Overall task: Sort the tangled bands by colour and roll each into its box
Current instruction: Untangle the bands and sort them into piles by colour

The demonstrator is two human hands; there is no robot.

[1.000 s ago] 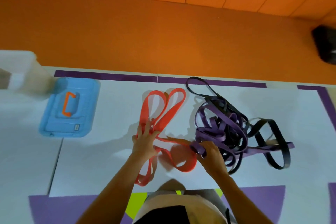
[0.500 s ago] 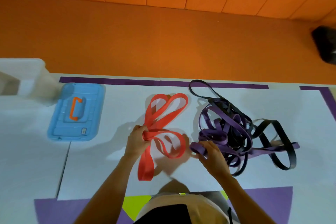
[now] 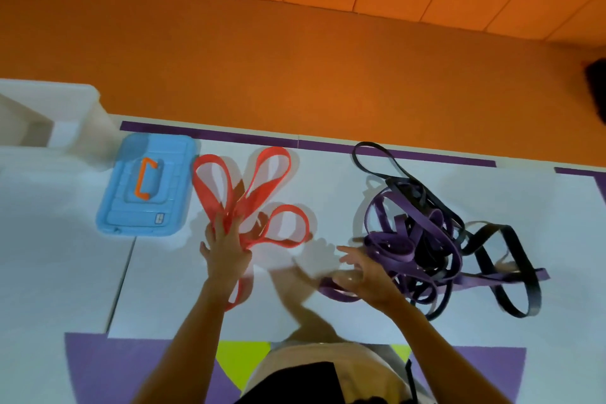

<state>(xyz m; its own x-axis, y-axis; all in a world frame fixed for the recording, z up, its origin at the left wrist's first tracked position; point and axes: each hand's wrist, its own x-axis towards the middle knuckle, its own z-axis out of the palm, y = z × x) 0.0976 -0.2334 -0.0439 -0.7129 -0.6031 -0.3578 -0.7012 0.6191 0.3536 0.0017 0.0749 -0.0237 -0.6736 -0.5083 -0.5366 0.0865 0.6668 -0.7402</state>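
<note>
Well, the sorting has barely begun, by my reckoning. One red band [image 3: 249, 203] lies clear of the rest at about eleven o'clock from the person. It is spread in three loops on the white mat [image 3: 328, 187] and is not yet rolled. The left hand [image 3: 226, 249] rests on it with fingers straight, pressing where the loops meet, and a tail of the band runs out beneath the wrist.

The right hand [image 3: 367, 272] is blurred, its fingers loosely spread over a purple loop [image 3: 337, 293] at the near edge of the tangle [image 3: 423, 239]. I cannot tell whether it touches that loop. The tangle sits at one to two o'clock, well apart from the red band, with purple and black strips still knotted together. That makes two colours, but I cannot count the bands in it.

I see one pale box [image 3: 49, 115] at ten o'clock, partly out of view. One blue lid [image 3: 144, 187] with an orange handle [image 3: 144, 182] lies flat just beside the red loops.

I judge that the purple still has to be parted from the black, and every band rolled and boxed.
</note>
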